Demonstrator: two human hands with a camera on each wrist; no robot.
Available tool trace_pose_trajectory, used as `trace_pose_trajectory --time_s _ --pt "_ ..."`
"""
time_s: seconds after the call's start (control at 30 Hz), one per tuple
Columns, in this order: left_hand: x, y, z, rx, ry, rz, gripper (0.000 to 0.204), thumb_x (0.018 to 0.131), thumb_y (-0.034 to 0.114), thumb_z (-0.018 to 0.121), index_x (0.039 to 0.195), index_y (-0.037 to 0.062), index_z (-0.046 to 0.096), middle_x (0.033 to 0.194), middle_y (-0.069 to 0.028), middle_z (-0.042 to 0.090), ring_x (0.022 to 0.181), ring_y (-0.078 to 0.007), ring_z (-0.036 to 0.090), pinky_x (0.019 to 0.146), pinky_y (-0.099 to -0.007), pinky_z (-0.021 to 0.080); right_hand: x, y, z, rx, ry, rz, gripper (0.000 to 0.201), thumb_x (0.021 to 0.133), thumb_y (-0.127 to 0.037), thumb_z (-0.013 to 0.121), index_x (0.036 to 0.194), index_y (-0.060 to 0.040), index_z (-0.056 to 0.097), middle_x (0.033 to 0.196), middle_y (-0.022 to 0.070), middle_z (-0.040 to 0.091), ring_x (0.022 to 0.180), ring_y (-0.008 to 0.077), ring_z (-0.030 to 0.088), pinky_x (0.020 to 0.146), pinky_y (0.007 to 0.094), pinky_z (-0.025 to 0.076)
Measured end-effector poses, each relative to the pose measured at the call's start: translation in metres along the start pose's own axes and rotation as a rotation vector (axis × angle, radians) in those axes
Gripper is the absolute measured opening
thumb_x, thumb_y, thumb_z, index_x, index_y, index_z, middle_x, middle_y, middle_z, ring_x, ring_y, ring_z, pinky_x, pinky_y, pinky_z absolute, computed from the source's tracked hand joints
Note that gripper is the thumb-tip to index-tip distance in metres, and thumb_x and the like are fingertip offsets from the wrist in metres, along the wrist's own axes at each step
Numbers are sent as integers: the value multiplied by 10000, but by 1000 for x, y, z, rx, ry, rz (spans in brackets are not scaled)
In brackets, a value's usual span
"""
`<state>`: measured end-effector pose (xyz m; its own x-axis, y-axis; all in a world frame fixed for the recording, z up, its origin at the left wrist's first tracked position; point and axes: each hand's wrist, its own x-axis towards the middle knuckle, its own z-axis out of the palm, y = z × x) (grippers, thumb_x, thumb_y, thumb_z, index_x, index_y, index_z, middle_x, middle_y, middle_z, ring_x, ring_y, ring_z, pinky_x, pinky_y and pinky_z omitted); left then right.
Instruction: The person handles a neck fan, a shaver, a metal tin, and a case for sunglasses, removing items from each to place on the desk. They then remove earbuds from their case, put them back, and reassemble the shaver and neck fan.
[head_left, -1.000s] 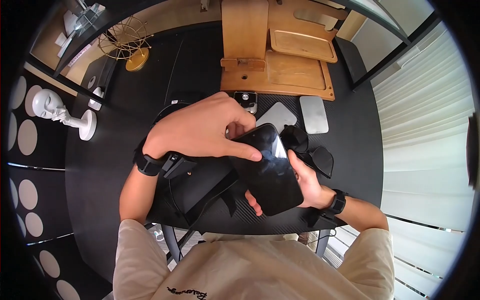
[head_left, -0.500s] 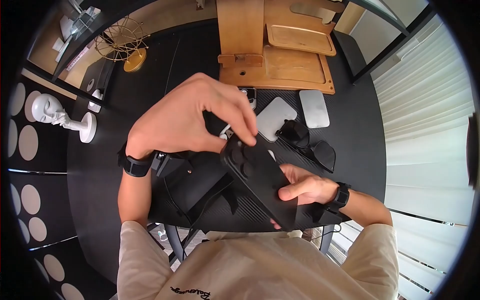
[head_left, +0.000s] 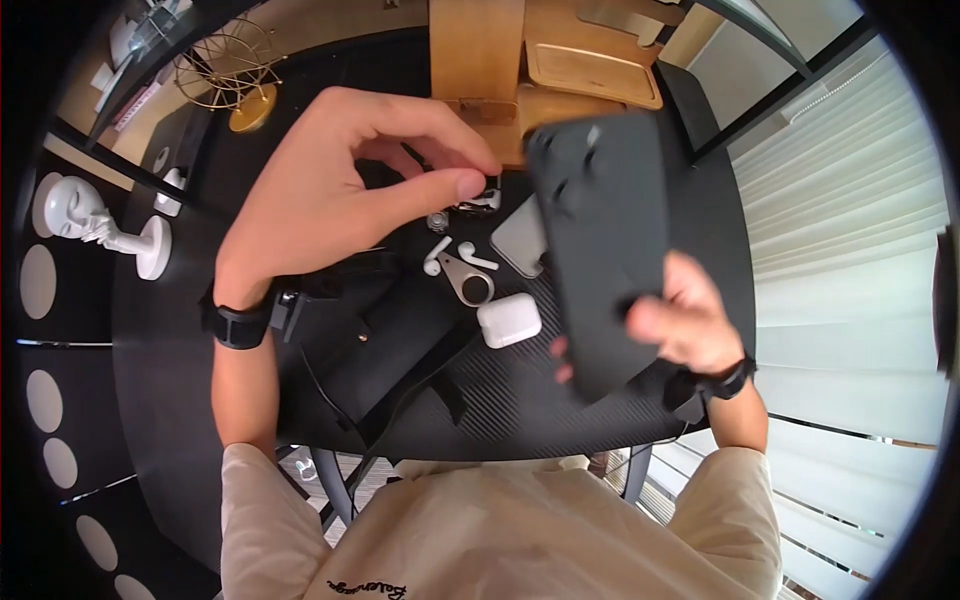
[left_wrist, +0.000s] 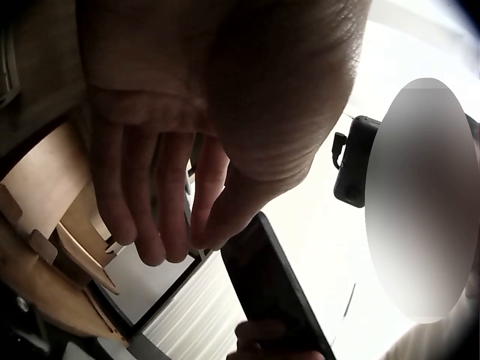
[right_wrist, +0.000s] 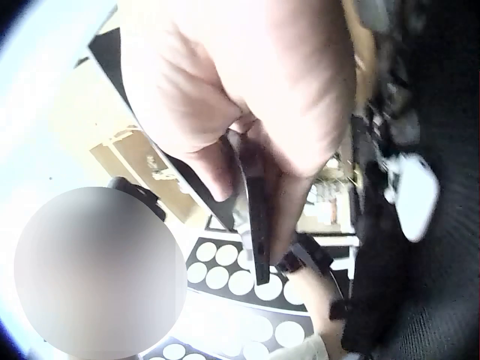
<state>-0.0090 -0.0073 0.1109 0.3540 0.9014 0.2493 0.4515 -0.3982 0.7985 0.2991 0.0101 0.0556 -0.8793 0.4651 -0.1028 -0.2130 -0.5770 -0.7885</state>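
A black phone [head_left: 605, 250] is raised over the desk, its back with camera lenses facing the head camera. My right hand [head_left: 690, 320] grips its lower part, thumb across the back. In the right wrist view the phone [right_wrist: 256, 210] shows edge-on between thumb and fingers. Apart from the phone, my left hand [head_left: 340, 190] hangs in the air with loosely bent fingers; its thumb and index tips meet in the left wrist view, with nothing visible between them. Below lie two white earbuds [head_left: 478, 256], a silver piece with a dark ring [head_left: 468, 282] and a white case [head_left: 510, 320].
A wooden stand [head_left: 590, 75] is at the back. A silver slab [head_left: 520, 238] lies partly behind the phone. A black pouch [head_left: 400, 310] with a strap is front left. A white head figure [head_left: 80, 210] and a gold wire ornament [head_left: 252, 105] stand at the left.
The phone has turned from screen-up to back-up and moved up and right with my right hand. My left hand has left the phone's top end, moving up and left. The earbuds and case have come into view.
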Motion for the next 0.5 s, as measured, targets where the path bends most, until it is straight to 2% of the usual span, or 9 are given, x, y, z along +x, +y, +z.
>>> trace_pose_trajectory --time_s 0.03,0.07,0.1,0.2,0.23,0.3,0.33,0.43,0.5 --pt "-1 1 1 -9 -1 -11 126 881 23 697 992 -28 730 951 -85 718 850 -132 688 730 -227 528 -10 -8 -5 -171 275 -125 445 966 -146 646 1342 47 507 1180 158 669 1031 262 681 920 401 553" --pt "-1 2 1 -23 2 -6 126 881 23 697 992 -28 730 951 -85 718 850 -132 688 730 -227 528 -12 -28 2 -117 308 -135 413 995 -214 609 1311 41 535 1106 121 685 962 189 683 872 320 551" --pt "-1 3 1 -3 -11 0 127 881 28 699 992 -26 731 942 -86 719 842 -133 690 725 -227 529 -18 -26 -17 -374 561 -268 388 1020 -260 568 1275 33 563 1049 85 691 894 120 667 804 240 530" --pt "0 0 0 12 -41 32 132 880 40 702 995 -18 733 919 -88 722 822 -137 696 712 -229 532 -30 -31 -32 -774 843 -314 344 1027 -296 563 1167 17 598 952 45 680 844 71 637 748 210 504" --pt "1 -2 1 4 -65 40 136 880 46 704 998 -13 735 905 -90 724 810 -141 699 704 -230 535 -37 -30 -40 -778 848 -315 344 1027 -296 563 1167 17 598 952 45 680 844 71 637 748 210 504" --pt "1 -2 3 8 -69 50 138 879 49 705 1001 -9 736 897 -91 725 801 -145 702 696 -232 537 -51 -26 -58 -880 951 -56 329 1019 -309 582 1058 17 595 801 6 597 754 47 549 660 227 450" --pt "1 -3 4 18 -70 57 141 879 52 705 1004 -4 737 890 -92 726 792 -149 705 689 -235 538 -57 -21 -70 -881 952 -55 329 1019 -309 582 1058 17 595 801 6 597 754 47 549 660 227 450" --pt "1 -2 6 23 -92 52 148 879 57 706 1011 -1 738 889 -93 727 799 -150 707 686 -237 539 -62 2 -98 -1238 977 -129 359 984 -291 637 868 18 497 659 -12 341 596 89 306 502 319 293" --pt "1 -2 9 17 -89 32 150 877 90 715 1005 17 742 863 -69 724 789 -137 693 687 -239 529 -63 1 -96 -1206 976 -71 386 974 -302 650 834 18 486 632 4 330 577 95 303 493 327 294"
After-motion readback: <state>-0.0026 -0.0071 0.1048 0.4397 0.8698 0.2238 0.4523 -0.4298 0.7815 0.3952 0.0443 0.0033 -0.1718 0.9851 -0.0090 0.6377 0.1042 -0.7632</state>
